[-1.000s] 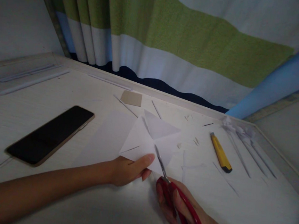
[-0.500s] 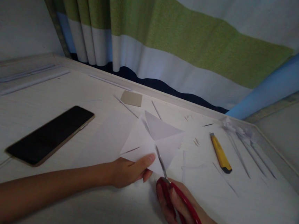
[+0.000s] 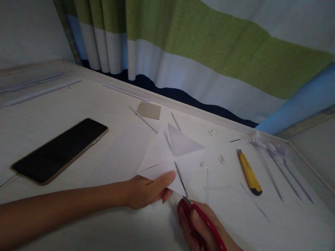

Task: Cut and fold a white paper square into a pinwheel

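My left hand (image 3: 151, 190) pinches the near edge of a white sheet of paper (image 3: 156, 154), thumb on top and fingers beneath. The paper has slits cut into it, and its far flap stands raised to a point. A short dark line shows on its left part. In my right hand (image 3: 202, 226) is a pair of scissors (image 3: 208, 230) with red handles, fingers and thumb through the loops. The blades point away from me and lie at the paper's right part, nearly together. Part of the lower blade is hidden by the paper.
Left lies a black phone (image 3: 61, 151) with a cable. A grey card (image 3: 149, 110) and thin paper sticks lie at the back. On the right are a yellow utility knife (image 3: 249, 172), small slivers and crumpled paper flowers (image 3: 271, 148) on stems. A striped curtain (image 3: 207, 39) hangs behind.
The scissors' blades have closed further and the right hand's fingers have shifted slightly down. The left hand keeps its hold on the paper. The whole view has shifted slightly.
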Available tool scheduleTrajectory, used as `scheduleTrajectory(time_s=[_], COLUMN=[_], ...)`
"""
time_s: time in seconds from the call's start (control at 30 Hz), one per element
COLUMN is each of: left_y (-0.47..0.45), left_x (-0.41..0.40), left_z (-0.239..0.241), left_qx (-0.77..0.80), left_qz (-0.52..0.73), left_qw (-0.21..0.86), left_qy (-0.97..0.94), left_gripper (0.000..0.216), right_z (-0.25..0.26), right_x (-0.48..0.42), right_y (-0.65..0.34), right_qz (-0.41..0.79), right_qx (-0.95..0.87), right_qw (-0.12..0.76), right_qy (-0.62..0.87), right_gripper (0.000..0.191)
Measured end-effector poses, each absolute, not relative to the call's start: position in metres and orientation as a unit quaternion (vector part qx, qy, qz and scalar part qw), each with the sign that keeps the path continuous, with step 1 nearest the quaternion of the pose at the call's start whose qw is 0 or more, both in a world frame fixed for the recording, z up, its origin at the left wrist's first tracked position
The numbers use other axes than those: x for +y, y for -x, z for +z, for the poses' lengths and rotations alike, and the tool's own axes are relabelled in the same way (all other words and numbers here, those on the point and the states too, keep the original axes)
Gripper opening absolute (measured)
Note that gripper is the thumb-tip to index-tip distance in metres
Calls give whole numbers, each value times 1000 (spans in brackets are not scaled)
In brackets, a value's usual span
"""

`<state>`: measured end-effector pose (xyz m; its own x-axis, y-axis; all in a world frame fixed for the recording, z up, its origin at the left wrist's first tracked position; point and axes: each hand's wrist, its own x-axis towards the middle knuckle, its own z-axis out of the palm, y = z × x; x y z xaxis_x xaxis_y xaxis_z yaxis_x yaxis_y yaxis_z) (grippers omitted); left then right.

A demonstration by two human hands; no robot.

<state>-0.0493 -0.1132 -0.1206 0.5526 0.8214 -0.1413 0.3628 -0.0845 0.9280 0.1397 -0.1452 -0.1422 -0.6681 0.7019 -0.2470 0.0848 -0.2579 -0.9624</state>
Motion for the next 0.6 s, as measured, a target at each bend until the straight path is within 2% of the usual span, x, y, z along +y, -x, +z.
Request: scheduleTrajectory(time_s=[0.6], left_y=[52], left_x=[-111], left_z=[-117], left_qx=[422], left_qz=[160], left_qw=[555], left_qy=[-699], left_gripper=[49], right_z=[-142], right_x=[-146], right_y=[-138], right_qz=[712], right_qx=[-563], right_qw=[223], right_qy=[355], right_gripper=[44])
